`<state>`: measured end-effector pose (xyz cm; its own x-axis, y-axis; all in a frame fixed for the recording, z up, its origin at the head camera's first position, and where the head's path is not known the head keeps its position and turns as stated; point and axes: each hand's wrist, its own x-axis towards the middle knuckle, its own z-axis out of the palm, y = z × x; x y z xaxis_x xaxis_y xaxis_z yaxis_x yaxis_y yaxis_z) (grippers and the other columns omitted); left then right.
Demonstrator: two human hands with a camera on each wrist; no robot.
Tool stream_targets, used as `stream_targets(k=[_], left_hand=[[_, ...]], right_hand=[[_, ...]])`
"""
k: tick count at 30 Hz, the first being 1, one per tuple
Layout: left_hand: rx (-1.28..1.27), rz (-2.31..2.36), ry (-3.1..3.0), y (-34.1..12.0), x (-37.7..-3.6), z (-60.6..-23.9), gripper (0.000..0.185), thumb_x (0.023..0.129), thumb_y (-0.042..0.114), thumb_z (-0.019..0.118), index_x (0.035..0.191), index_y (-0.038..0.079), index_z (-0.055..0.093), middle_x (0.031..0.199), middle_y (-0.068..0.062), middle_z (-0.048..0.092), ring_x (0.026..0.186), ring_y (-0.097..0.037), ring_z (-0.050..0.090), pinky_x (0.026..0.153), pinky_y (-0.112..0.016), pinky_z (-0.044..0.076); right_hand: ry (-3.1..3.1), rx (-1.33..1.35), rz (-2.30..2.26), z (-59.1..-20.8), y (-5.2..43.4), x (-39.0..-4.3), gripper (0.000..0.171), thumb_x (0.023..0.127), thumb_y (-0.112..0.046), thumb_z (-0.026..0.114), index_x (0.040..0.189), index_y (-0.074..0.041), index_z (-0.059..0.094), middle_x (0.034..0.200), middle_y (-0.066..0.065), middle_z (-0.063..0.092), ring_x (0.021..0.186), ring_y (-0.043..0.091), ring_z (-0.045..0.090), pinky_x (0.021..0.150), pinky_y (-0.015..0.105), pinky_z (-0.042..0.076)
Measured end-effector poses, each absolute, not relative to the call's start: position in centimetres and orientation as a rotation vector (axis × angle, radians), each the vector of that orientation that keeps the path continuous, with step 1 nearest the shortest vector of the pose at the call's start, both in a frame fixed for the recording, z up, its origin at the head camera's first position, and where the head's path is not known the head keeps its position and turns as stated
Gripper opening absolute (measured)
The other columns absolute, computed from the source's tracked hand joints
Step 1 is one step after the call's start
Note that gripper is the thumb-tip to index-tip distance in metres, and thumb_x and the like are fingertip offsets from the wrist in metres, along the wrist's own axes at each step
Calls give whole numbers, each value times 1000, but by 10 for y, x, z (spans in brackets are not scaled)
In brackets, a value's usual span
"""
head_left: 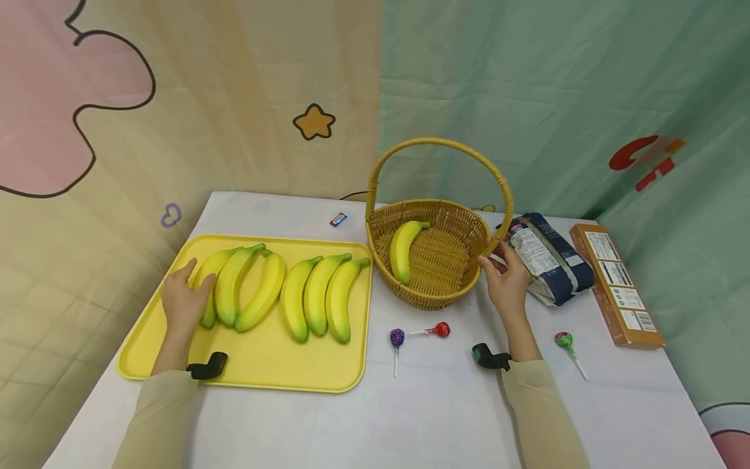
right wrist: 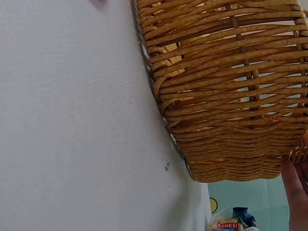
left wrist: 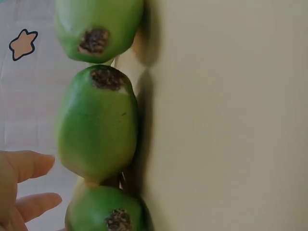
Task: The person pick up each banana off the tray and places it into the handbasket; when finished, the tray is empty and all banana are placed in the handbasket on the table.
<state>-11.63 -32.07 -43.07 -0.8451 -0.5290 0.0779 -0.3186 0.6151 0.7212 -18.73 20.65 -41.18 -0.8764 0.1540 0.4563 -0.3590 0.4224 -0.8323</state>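
Observation:
Several yellow bananas [head_left: 305,296] lie side by side on a yellow tray [head_left: 258,372]. My left hand [head_left: 183,301] rests on the leftmost banana [head_left: 212,268], its fingers fairly straight and the thumb laid over the fruit. In the left wrist view the green banana ends [left wrist: 98,127] fill the frame, with my fingertips [left wrist: 30,164] beside them. A wicker basket [head_left: 433,206] with a tall handle holds one banana [head_left: 401,251]. My right hand [head_left: 505,277] touches the basket's right side by the handle base. The right wrist view shows one finger [right wrist: 296,197] straight along the woven wall [right wrist: 231,96].
In front of the basket, purple [head_left: 397,337] and red [head_left: 441,329] lollipops lie on the white table [head_left: 433,410]; a green one [head_left: 564,339] lies further right. A dark food packet [head_left: 547,257] and an orange-brown box [head_left: 615,283] sit right of the basket. A small wrapper [head_left: 338,219] lies behind the tray.

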Motion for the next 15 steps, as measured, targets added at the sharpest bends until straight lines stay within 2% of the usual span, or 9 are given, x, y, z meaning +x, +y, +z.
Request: stream_targets(k=[4, 7, 11, 15], left_hand=[[748, -1064, -2667, -327, -117, -438, 60, 98, 21, 54, 148, -3, 33, 148, -35, 34, 138, -53, 28, 116, -57, 20], [782, -1060, -2711, -329, -117, -439, 60, 98, 22, 52, 148, -4, 32, 149, -33, 33, 138, -53, 26, 116, -57, 19], [805, -1048, -2701, -329, -119, -439, 59, 97, 22, 54, 147, -4, 35, 148, -31, 36, 138, -52, 28, 117, -56, 19], [811, -1004, -2682, -329, -120, -440, 58, 95, 20, 57, 144, -6, 39, 144, -32, 41, 135, -52, 32, 116, -56, 19]], right_hand=[[-2213, 159, 1485, -417, 207, -190, 43, 90, 6, 62, 131, 14, 52, 118, 34, 58, 111, 40, 58, 87, 6, 47], [-2214, 160, 1499, -418, 209, -191, 44, 90, 6, 62, 131, 15, 51, 120, 35, 57, 111, 41, 58, 88, 8, 48], [-2216, 147, 1494, -427, 214, -198, 45, 90, 5, 63, 132, 13, 52, 121, 33, 58, 113, 40, 59, 91, 14, 50], [-2211, 134, 1497, -441, 219, -207, 46, 90, 1, 65, 134, 8, 54, 121, 28, 59, 113, 36, 59, 88, 8, 48]])
